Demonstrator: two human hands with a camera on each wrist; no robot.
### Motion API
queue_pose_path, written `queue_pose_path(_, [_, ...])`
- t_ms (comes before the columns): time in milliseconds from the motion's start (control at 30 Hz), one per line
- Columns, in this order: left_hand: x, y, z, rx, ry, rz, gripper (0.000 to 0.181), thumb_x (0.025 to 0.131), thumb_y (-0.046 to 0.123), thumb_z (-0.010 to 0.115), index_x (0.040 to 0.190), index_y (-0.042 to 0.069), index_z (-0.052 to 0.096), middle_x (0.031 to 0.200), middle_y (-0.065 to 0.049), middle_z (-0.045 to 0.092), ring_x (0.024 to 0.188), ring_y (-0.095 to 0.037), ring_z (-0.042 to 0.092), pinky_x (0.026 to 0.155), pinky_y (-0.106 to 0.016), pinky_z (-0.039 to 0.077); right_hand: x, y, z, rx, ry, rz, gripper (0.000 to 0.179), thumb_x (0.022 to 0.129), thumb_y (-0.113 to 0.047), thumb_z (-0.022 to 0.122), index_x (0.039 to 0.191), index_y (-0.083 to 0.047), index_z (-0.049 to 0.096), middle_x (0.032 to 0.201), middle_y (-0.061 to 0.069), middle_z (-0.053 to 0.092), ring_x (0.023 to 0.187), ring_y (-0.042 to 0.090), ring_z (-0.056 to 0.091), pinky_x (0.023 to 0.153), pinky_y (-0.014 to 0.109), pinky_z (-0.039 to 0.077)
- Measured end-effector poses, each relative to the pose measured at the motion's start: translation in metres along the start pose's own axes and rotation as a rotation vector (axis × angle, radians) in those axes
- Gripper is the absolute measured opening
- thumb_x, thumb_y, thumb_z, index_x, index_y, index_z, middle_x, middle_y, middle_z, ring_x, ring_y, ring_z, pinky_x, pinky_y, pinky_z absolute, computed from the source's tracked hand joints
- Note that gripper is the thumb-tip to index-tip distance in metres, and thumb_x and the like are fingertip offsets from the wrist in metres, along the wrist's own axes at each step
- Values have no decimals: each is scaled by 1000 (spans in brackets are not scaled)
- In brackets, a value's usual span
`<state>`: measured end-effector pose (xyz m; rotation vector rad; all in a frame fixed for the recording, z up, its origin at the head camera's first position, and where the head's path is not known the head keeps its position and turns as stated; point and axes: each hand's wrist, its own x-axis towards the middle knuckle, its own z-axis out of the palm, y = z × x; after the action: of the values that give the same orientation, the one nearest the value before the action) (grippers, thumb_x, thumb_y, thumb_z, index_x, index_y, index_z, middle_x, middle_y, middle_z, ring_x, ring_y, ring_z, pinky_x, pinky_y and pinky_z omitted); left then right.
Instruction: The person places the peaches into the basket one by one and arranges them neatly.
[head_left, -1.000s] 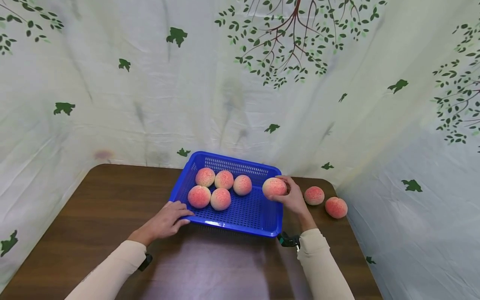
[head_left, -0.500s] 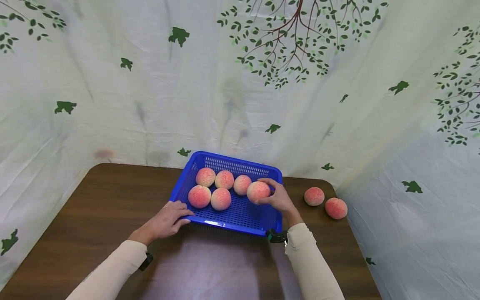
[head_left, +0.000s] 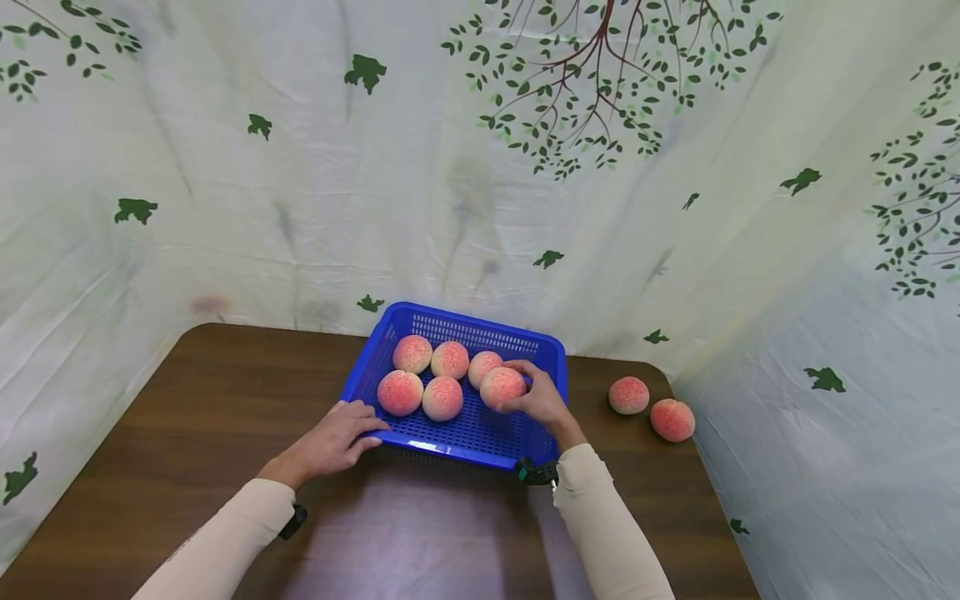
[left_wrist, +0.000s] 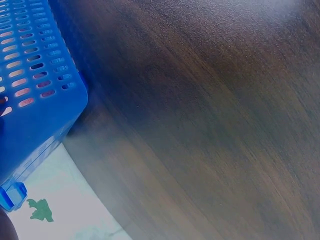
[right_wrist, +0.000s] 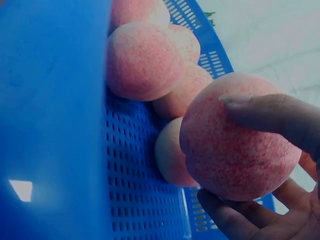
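Observation:
A blue perforated plastic basket [head_left: 450, 451] stands at the back of the table. My left hand [head_left: 330, 442] holds its near left corner, fingers over the left rim and thumb at the front edge. In the right wrist view, my right hand [right_wrist: 285, 205] grips a pink and cream peach [right_wrist: 240, 145] between thumb and fingers. The head view has this peach low inside the basket, just in front of another peach [head_left: 483, 365]. Several more peaches [head_left: 442, 398] lie grouped in the basket's left half. Whether the held peach touches the basket floor I cannot tell.
Two loose peaches [head_left: 628, 395] lie on the brown wooden table [head_left: 187, 417], right of the basket. A white curtain [head_left: 315, 167] with printed leaves hangs close behind the table and along its sides.
My right hand has carried the peach leftward and slightly down, from the basket's right side to beside the other peaches. My left hand has stayed at the corner.

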<state>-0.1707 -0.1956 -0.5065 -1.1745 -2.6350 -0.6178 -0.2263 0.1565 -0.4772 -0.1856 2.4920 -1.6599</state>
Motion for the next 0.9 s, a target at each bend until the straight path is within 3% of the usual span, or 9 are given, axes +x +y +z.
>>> queue_pose_path(400, [-1, -1, 0, -3, -14, -9, 13, 89, 14, 67, 101, 10, 71, 90, 1, 62, 85, -17, 53, 78, -40, 40, 2, 7, 27, -111, 6, 28, 75, 59, -3, 87, 127, -6, 56, 122, 14, 60, 103, 27, 57, 91, 44, 46])
queue_pose_path(667, [-1, 0, 1, 7, 8, 0, 14, 88, 14, 68, 100, 10, 71, 90, 2, 61, 85, -16, 52, 77, -38, 39, 2, 17, 42, -155, 30, 32, 73, 59, 0, 86, 126, -7, 56, 126, 16, 58, 111, 32, 55, 98, 50, 41])
queue_pose_path(900, [-1, 2, 0, -1, -19, -24, 15, 90, 16, 66, 102, 10, 71, 92, 2, 61, 87, -17, 52, 79, -38, 39, 3, 23, 47, -229, 50, 14, 73, 57, -5, 88, 122, -5, 56, 116, 15, 62, 102, 29, 58, 95, 48, 43])
